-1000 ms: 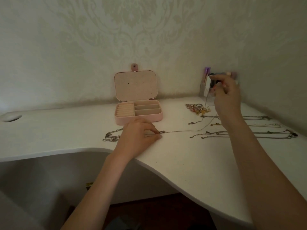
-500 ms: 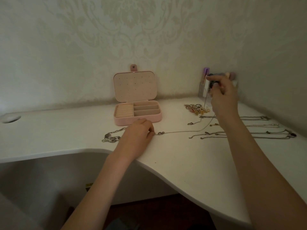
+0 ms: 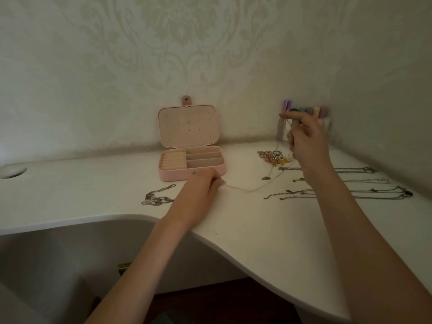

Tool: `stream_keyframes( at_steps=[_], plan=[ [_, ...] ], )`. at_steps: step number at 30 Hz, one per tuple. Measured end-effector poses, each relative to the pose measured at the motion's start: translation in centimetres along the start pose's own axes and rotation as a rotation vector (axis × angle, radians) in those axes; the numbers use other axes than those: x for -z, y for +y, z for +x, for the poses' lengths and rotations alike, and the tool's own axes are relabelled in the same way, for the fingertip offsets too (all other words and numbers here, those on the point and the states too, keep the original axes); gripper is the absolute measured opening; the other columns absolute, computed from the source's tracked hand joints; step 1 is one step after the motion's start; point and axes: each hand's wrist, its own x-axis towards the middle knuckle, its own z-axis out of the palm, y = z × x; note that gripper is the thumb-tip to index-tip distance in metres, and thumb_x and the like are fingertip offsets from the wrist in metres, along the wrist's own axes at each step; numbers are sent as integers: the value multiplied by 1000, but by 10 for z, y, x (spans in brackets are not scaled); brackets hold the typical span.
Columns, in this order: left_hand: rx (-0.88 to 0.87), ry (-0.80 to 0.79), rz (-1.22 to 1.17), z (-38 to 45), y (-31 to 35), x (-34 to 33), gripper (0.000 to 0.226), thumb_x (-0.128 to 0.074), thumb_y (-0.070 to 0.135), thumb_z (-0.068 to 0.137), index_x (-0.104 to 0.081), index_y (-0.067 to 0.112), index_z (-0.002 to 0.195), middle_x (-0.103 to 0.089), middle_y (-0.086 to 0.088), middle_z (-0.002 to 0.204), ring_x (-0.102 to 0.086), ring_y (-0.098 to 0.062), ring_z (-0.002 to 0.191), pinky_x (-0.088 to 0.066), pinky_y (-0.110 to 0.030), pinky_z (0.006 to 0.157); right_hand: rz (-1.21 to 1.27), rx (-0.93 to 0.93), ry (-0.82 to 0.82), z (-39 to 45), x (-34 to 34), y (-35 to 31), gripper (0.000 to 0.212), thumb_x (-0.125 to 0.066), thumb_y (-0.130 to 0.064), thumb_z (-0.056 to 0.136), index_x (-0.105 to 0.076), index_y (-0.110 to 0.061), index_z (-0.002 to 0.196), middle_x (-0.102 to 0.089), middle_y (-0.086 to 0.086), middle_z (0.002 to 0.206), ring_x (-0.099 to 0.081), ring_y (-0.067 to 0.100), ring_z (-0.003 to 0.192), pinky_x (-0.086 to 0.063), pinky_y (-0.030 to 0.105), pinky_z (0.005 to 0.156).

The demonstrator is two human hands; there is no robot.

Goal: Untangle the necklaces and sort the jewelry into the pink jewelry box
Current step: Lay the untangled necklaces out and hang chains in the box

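Observation:
The pink jewelry box [image 3: 168, 175] stands open at the back of the white desk, lid upright, its compartments showing nothing inside. A thin chain necklace [image 3: 254, 188] stretches between my hands. My left hand [image 3: 203, 185] pinches one end on the desk just in front of the box. My right hand [image 3: 304, 139] is raised above the desk and pinches the other end. A tangled silver chain [image 3: 156, 197] lies left of my left hand. Several necklaces [image 3: 355, 191] lie in rows at the right. A pile of small jewelry [image 3: 274, 156] sits below my right hand.
A clear organizer with cosmetics [image 3: 306, 113] stands in the back corner behind my right hand. A round cable hole [image 3: 12, 171] is at the desk's far left. The curved desk edge [image 3: 245, 251] runs close in front of me. Patterned walls meet at the right.
My left hand slid back and left along the desk toward the box, dragging its end of the chain. My right hand stayed raised, shifting slightly left.

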Motion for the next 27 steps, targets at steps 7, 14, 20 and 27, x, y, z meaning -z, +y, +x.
stream_keyframes(
  at_steps=[7,14,20,27],
  plan=[
    [160,176,-285,2,-8,10,28,-44,13,99,-47,18,71,-47,7,60,-41,1,51,-34,-14,54,-572,-14,206,1,8,11,32,-33,-28,101,-59,-44,106,-61,-5,123,-55,25,110,-35,30,69],
    [184,179,-350,2,-6,14,19,-52,15,96,-59,14,78,-53,6,60,-48,1,56,-36,-9,60,-722,43,174,-3,8,5,32,-35,-24,102,-60,-40,115,-64,-1,98,-50,18,78,-32,29,63],
    [204,107,-354,-1,-2,15,7,-66,15,86,-71,13,80,-51,6,65,-40,1,58,-33,-10,56,-741,159,69,-7,5,-3,32,-39,-21,100,-65,-36,111,-52,-7,75,-49,19,74,-38,33,62],
    [189,126,-396,-2,-1,16,12,-66,14,85,-65,20,75,-52,1,71,-42,-3,63,-33,-10,58,-762,227,-197,-20,-21,-18,8,-50,-20,86,-54,-24,81,-57,-5,69,-52,18,73,-30,34,85]
  ],
)
